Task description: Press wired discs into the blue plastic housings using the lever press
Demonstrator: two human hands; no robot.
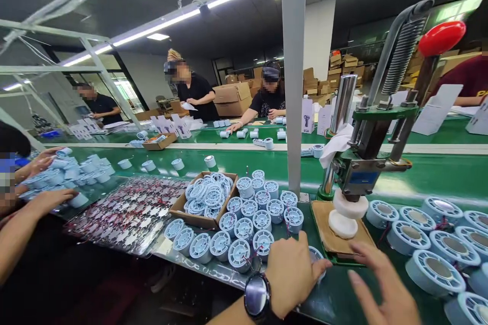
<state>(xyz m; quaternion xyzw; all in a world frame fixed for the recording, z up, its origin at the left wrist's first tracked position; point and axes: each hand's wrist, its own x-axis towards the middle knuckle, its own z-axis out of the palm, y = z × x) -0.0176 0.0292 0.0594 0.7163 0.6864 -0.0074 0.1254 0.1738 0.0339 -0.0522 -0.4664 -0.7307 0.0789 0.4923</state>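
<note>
My left hand (290,273), with a black watch on the wrist, is closed around a light-blue round plastic housing (317,255) at the table's front; most of that part hides behind my fingers. To its right, my right hand (385,289) is open, thumb and fingers apart, holding nothing and slightly blurred. Just beyond it stands a hand press (364,175) with a red-knobbed lever (442,39) and white round pads over a brown board (322,213). Several spoked light-blue housings (262,220) with thin red wires stand left of my left hand.
Right of the press are several housings with grey discs (436,271). A cardboard box (202,220) of light-blue rings and a sheet of small metallic parts (129,208) lie leftward. A grey post (293,76) rises before the green conveyor (236,155). A co-worker's hand (53,200) is at far left.
</note>
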